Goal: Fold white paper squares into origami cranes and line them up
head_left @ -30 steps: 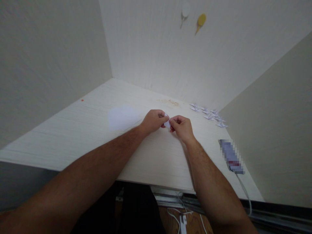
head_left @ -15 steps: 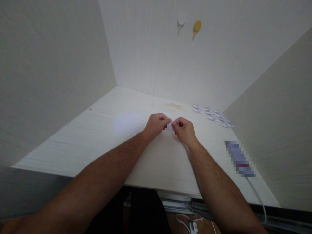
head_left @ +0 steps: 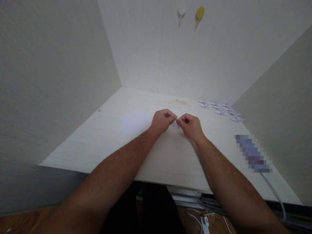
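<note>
Pinching a small folded white paper piece (head_left: 175,123) between closed fingertips, the left hand (head_left: 162,121) and right hand (head_left: 191,126) are holding it over the middle of the pale wooden desk (head_left: 170,156). Small white folded paper shapes (head_left: 220,109) are lying at the desk's far right. A blurred blue device (head_left: 253,153), writing unreadable, is sitting by its right edge.

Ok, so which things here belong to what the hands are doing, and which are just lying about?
In use: small paper piece, pinched between left hand and right hand; probably also the pale sheet and the folded paper shapes.
Lying about: blurred object with its cable; white wall hanger; yellow wall hanger.
</note>
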Demonstrator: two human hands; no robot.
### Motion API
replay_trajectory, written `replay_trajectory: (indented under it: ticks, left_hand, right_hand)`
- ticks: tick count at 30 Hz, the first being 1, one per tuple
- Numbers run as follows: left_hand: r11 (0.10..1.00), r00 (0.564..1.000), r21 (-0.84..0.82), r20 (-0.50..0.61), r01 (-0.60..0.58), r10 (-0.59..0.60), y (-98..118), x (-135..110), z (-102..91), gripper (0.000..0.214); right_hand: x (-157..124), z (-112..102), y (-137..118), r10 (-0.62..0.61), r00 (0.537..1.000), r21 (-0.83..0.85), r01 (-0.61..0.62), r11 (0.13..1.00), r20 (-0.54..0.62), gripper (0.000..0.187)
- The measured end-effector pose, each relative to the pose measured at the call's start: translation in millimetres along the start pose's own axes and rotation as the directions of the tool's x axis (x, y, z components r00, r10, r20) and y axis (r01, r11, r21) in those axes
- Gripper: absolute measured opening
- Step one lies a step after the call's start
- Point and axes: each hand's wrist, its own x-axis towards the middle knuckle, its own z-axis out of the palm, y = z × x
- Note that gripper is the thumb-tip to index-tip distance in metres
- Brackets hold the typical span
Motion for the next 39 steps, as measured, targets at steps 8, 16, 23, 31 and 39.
replay_trajectory:
  ticks: [8, 16, 23, 31, 39]
  left_hand:
    - [0.994, 0.997, 0.111, -0.072, -0.013, 0.021, -3.7, 1.4, -2.9, 0.014]
    - [0.997, 0.984, 0.074, -0.173, -0.033, 0.045, 4.8, 3.5, -11.2, 0.014]
    - [0.998, 0.994, 0.039, -0.092, -0.057, 0.06, 0.1, 6.3, -14.4, 0.016]
    - [0.996, 0.993, 0.063, 0.096, 0.061, -0.067, 0.1, 3.8, -16.0, 0.018]
    - [0.902, 0.948, 0.432, 0.28, 0.015, -0.15, 3.1, 4.4, -26.1, 0.011]
  right_hand:
    - [1.7, 2.7, 0.6, 0.027, 1.0, -0.054, -0.026, 0.998, 0.017, 0.022]
    - [2.6, -0.9, 1.1, 0.06, 0.998, -0.061, -0.061, 0.996, -0.022, 0.022]
    - [2.7, -2.1, -2.0, 0.09, 0.995, 0.151, -0.084, 0.985, -0.037, 0.018]
    - [3.7, -3.8, 0.6, -0.039, 0.999, -0.04, 0.04, 0.998, 0.032, 0.015]
    - [4.1, -7.6, 0.0, -0.141, 0.979, -0.167, 0.165, 0.972, 0.148, 0.016]
